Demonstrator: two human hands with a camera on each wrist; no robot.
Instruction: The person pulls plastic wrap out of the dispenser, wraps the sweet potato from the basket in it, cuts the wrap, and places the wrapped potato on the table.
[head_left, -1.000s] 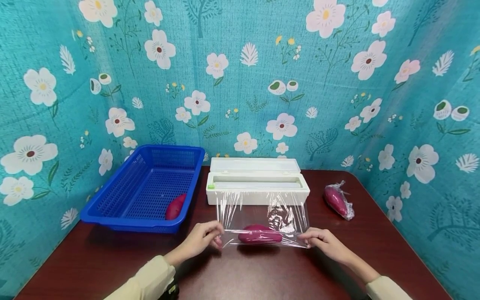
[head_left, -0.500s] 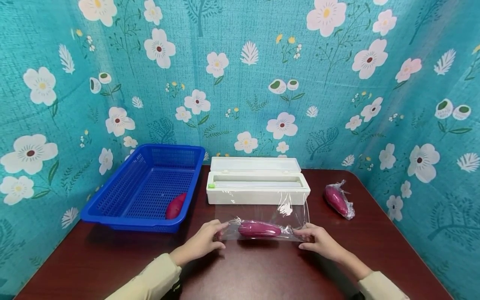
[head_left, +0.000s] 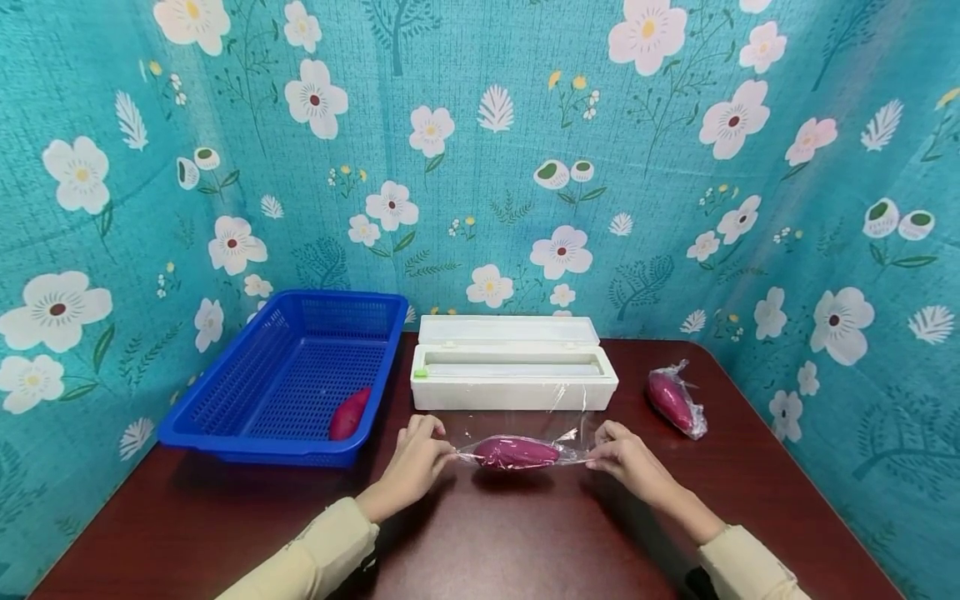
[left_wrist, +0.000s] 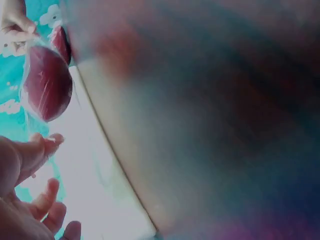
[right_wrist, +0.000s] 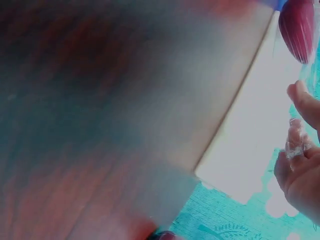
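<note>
A purple-red sweet potato (head_left: 516,452) wrapped in clear cling film (head_left: 572,457) is held between my two hands, above the dark table. My left hand (head_left: 414,458) pinches the twisted film at its left end, thumb against fingertip. At the other end, my right hand (head_left: 633,467) pinches the film between thumb and fingers; in the right wrist view a bit of film clings to a fingertip. Behind stands a white film dispenser (head_left: 514,394), its lid raised. Faint film shows between the dispenser and the sweet potato; whether it is still joined I cannot tell.
A blue plastic basket (head_left: 262,450) stands at the left with a bare sweet potato (head_left: 350,415) in its near right corner. Toward the table's right edge lies another film-wrapped sweet potato (head_left: 672,400). A flowered teal curtain (head_left: 465,167) encloses the back and sides.
The stretched film has been rolled round the sweet potato and gathered at both ends. Both hands have lifted slightly away from me and drawn a little closer together.
</note>
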